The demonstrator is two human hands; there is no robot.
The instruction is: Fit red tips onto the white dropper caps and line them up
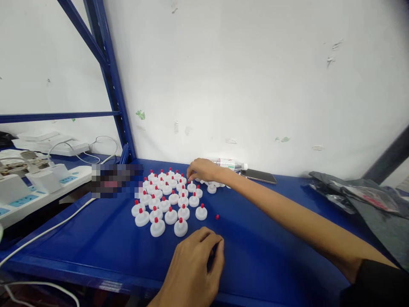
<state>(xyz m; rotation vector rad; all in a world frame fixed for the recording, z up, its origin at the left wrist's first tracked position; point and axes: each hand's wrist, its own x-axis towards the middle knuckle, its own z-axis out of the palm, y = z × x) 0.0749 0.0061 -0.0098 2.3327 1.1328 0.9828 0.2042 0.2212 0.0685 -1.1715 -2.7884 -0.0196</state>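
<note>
Several white round caps with red tips (171, 216) stand upright in a cluster on the blue table (255, 251). My right hand (202, 169) reaches to the back edge of the cluster, its fingers bent down at a red tip; the fingertips are pinched together there. Close to it, a few white caps without red tips (211, 188) lie partly behind my forearm. My left hand (200, 260) is near the front, thumb and forefinger curled together; anything between them is too small to make out. A loose small red tip (217, 217) lies beyond it.
A clear plastic bottle (228, 164) lies by the wall, beside a dark phone (259, 175). Grey fabric and a plastic bag (367, 200) are at the right. Left are a white power strip (44, 189), cables and a blue metal frame (111, 76).
</note>
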